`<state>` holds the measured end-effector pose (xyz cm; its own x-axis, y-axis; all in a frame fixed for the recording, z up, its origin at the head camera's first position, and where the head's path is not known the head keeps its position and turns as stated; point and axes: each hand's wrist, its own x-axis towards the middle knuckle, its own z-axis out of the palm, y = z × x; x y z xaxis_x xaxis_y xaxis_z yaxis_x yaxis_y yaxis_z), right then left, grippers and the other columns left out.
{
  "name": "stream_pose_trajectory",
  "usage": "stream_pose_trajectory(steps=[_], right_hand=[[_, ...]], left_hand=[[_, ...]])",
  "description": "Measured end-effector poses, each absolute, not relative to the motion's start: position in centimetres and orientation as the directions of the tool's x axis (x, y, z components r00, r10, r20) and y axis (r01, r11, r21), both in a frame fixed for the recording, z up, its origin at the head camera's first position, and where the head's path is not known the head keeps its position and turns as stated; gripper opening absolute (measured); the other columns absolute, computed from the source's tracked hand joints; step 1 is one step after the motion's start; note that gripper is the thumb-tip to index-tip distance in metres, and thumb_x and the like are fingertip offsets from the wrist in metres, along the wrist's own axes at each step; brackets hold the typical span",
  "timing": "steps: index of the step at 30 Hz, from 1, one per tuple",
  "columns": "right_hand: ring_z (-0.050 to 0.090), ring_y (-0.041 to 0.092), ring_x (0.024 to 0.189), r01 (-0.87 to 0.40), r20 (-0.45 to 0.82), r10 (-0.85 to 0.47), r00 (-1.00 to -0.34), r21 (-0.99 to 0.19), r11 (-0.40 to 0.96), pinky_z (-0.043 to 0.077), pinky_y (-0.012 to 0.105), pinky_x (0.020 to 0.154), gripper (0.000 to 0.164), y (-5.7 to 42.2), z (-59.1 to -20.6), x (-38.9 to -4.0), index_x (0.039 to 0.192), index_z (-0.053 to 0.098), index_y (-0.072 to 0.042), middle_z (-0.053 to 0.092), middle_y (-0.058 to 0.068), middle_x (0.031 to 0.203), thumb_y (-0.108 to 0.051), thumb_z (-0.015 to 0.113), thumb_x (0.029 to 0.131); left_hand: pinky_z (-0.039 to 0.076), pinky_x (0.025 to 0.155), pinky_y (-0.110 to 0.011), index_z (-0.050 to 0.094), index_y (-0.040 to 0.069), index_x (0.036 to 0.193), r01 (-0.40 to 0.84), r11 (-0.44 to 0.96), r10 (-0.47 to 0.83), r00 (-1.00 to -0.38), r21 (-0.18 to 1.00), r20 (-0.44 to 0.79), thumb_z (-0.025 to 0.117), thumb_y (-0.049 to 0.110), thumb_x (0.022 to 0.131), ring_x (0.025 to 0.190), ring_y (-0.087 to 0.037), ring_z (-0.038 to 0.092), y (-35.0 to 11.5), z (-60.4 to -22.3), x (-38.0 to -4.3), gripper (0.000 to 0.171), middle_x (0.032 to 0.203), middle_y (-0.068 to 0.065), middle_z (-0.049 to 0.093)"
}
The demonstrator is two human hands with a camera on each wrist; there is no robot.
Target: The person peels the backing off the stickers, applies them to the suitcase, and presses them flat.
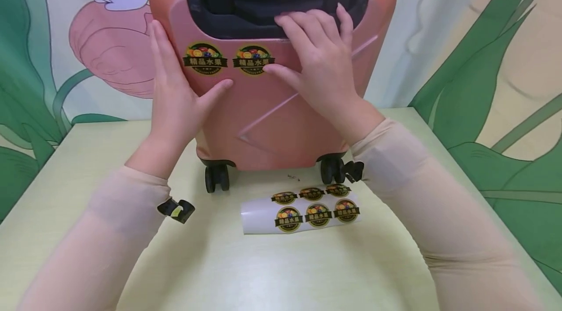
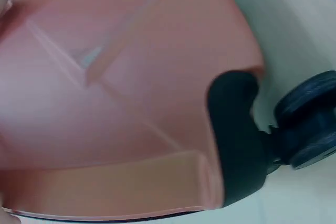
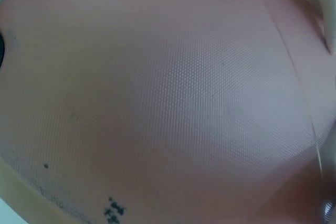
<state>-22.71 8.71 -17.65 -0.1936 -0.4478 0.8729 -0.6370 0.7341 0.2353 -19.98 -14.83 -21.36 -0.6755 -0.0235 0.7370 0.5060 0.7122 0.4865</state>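
A pink suitcase (image 1: 272, 121) stands upright on its casters, its black handle panel (image 1: 219, 23) at the top. Two round fruit stickers, a left one (image 1: 205, 59) and a right one (image 1: 252, 60), sit side by side just below that panel. My left hand (image 1: 175, 91) lies along the suitcase's left side with straight fingers, the thumb on the front. My right hand (image 1: 322, 62) rests its fingertips against the panel's lower edge, and its thumb touches the right sticker. The left wrist view shows the lower shell and a black caster (image 2: 307, 121); the right wrist view, mostly pink shell (image 3: 173, 87).
On the pale table (image 1: 210, 262), in front of the suitcase, lies a curled white sticker sheet (image 1: 259, 218) with several matching stickers. A printed backdrop (image 1: 456, 18) with leaves rises behind the table.
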Motion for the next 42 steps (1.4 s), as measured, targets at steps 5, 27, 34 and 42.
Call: stream_pose_trajectory(steps=[5, 27, 34, 42], right_hand=[[0.045, 0.028, 0.114, -0.653, 0.872, -0.446, -0.202, 0.219, 0.725, 0.008, 0.045, 0.110, 0.058, 8.5, -17.6, -22.7, 0.126, 0.058, -0.006, 0.058, 0.012, 0.120, -0.050, 0.053, 0.089], [0.038, 0.031, 0.120, -0.534, 0.883, -0.360, -0.302, 0.156, 0.831, 0.004, 0.048, 0.110, 0.081, 7.0, -18.4, -22.1, 0.127, 0.050, -0.002, 0.051, 0.015, 0.124, -0.068, 0.048, 0.081], [0.041, 0.029, 0.117, -0.575, 0.901, -0.333, -0.277, 0.122, 0.809, 0.007, 0.046, 0.109, 0.060, 7.2, -18.3, -22.2, 0.124, 0.055, -0.004, 0.054, 0.012, 0.121, -0.053, 0.049, 0.090], [0.041, 0.029, 0.117, -0.546, 0.912, -0.308, -0.269, 0.119, 0.829, 0.007, 0.047, 0.109, 0.072, 6.6, -18.4, -22.3, 0.124, 0.054, -0.003, 0.053, 0.013, 0.120, -0.064, 0.048, 0.085]], left_hand=[[0.021, 0.106, -0.021, -0.010, 0.012, 0.149, 0.507, 0.615, -0.070, -0.727, 0.604, 0.683, 0.075, 0.040, 0.074, 0.134, -0.001, 0.016, -15.0, -22.0, -20.2, 0.117, 0.152, 0.006, 0.010], [0.026, 0.104, -0.021, -0.008, 0.016, 0.150, 0.513, 0.563, -0.107, -0.733, 0.648, 0.672, 0.074, 0.041, 0.075, 0.134, 0.000, 0.017, -14.5, -22.4, -20.2, 0.114, 0.152, 0.011, 0.011], [0.025, 0.104, -0.021, -0.007, 0.016, 0.150, 0.507, 0.568, -0.109, -0.735, 0.648, 0.670, 0.074, 0.041, 0.074, 0.134, 0.000, 0.017, -14.4, -22.4, -20.1, 0.114, 0.153, 0.011, 0.009], [0.026, 0.104, -0.021, -0.005, 0.015, 0.150, 0.517, 0.575, -0.116, -0.716, 0.634, 0.689, 0.075, 0.041, 0.074, 0.133, 0.000, 0.019, -14.5, -22.6, -20.1, 0.113, 0.152, 0.011, 0.010]])
